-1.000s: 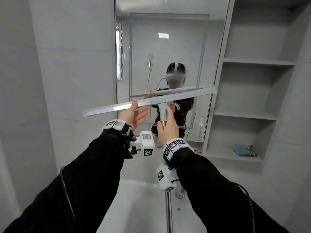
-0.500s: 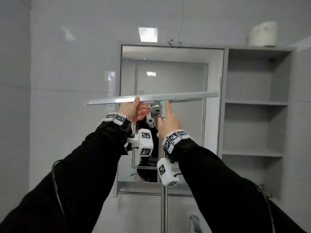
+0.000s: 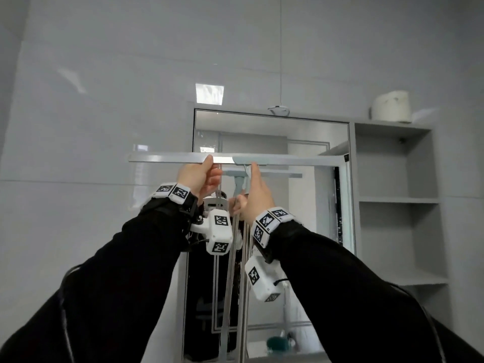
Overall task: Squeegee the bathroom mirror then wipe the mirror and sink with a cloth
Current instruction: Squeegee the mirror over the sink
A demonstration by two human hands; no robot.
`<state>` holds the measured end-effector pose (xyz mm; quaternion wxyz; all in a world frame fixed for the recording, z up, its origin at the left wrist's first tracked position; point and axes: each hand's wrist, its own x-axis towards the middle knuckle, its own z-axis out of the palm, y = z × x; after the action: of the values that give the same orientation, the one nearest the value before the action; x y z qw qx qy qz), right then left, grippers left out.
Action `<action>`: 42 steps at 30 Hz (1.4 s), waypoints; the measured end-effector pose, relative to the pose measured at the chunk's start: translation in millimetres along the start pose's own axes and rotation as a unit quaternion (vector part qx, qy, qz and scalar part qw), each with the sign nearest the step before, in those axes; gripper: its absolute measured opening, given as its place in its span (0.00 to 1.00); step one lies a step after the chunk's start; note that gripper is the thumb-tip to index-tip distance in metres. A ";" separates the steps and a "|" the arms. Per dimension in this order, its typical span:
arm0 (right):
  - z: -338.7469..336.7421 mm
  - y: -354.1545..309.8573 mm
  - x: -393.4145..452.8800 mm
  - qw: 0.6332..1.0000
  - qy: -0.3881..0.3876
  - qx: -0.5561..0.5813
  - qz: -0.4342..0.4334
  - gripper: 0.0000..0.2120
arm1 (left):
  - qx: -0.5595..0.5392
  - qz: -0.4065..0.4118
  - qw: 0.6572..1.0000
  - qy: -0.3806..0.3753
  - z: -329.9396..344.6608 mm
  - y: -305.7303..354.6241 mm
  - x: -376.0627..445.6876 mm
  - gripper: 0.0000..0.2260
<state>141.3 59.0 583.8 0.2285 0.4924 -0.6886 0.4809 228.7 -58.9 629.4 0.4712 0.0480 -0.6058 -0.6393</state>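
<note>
A long silver squeegee (image 3: 301,160) lies level across the upper part of the bathroom mirror (image 3: 309,137), its blade reaching past the mirror's left edge onto the tiled wall. My left hand (image 3: 199,176) pinches the blade left of centre. My right hand (image 3: 255,195) grips the squeegee's pole just under its pale green head. The pole runs straight down between my arms. Sink and cloth are out of view.
Open grey shelves (image 3: 398,200) stand right of the mirror, with a white toilet paper roll (image 3: 390,106) on top. A small white fitting (image 3: 279,109) sits above the mirror frame. Glossy grey wall tiles (image 3: 91,153) fill the left side.
Both hands raised the squeegee from the mirror's middle toward its top, levelling the tilted blade. The view tipped upward, so the sink and lower shelves dropped out of view.
</note>
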 end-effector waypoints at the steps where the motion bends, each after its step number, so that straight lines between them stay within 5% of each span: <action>1: 0.5 -3.9 4.5 1.000 -0.001 0.000 0.002 0.40 | 0.000 0.001 1.000 -0.002 -1.5 2.4 2.5 0.12; 15: -4.7 -40.1 67.1 1.000 0.010 -0.029 0.003 0.34 | 0.138 0.167 0.968 0.126 2.9 52.6 0.3 0.17; 17: -5.5 -41.1 73.4 0.999 0.014 -0.048 0.001 0.34 | 0.300 0.218 0.911 0.183 -1.1 55.9 5.0 0.17; 19: -5.0 -41.8 79.5 0.996 0.019 -0.082 -0.007 0.35 | 0.465 0.255 0.808 0.256 -4.9 58.3 11.2 0.16; 24: -4.1 -52.0 96.0 0.997 0.007 -0.079 -0.002 0.32 | 0.584 0.380 0.660 0.282 -21.3 63.8 27.4 0.09; 28: -7.4 -55.1 112.8 0.997 -0.007 -0.069 0.016 0.31 | 0.630 0.433 0.602 0.231 -34.9 66.3 47.0 0.20; 33: -5.6 -58.6 126.0 0.997 -0.012 -0.066 0.022 0.32 | 0.682 0.454 0.530 0.218 -42.8 70.4 67.4 0.20; 36: -5.8 -61.1 133.6 0.996 -0.012 -0.089 -0.002 0.35 | 0.692 0.454 0.523 0.204 -42.9 74.2 77.1 0.20; 42: -3.8 -60.4 140.1 0.985 -0.022 -0.170 -0.018 0.38 | 0.687 0.433 0.567 0.138 -24.1 70.6 86.8 0.17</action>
<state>137.4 -5.0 722.3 0.3020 0.4693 -0.7562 0.3417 234.6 -121.3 725.1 0.5948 0.1766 -0.7384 0.2641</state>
